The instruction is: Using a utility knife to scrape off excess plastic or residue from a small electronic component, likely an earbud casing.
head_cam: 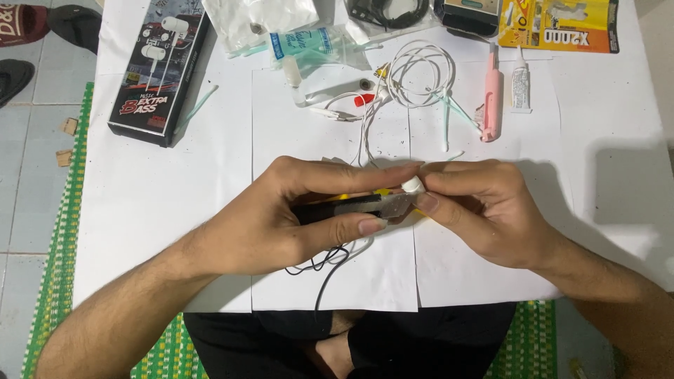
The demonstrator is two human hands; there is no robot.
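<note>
**Two hands pinching a small earbud over white paper**

Two of your hands meet at the centre of the head view, over sheets of white paper (175, 189) spread on the floor. Your left hand (295, 210) comes in from 8 o'clock, fingers and thumb closed around a dark, flat tool (351, 208) with a metal blade or plate at its tip; what kind of tool it is cannot be told. Your right hand (477, 207) comes in from 4 o'clock and pinches a small white earbud piece (412, 184) between thumb and forefinger, right against the tool's tip. Both grips are narrow and holding. A dark cable (330, 270) and a white one hang from under your left hand toward 6 o'clock.

At 12 o'clock from your hands lies a coiled white earphone cable (418, 74), with a small red cap (364, 100) just beside it. Near the coil, at 1 o'clock, a pink lighter (492, 95) lies lengthwise, and a small white glue tube (519, 85) sits just beside that. A yellow blister card (562, 24) lies at the top edge. At 10 o'clock, well apart, rests a black earphone box (158, 67), with a pale green cotton swab (198, 105) near it. Clear plastic bags (281, 28) lie at 11 o'clock. A green woven mat (60, 253) shows under the paper.
</note>
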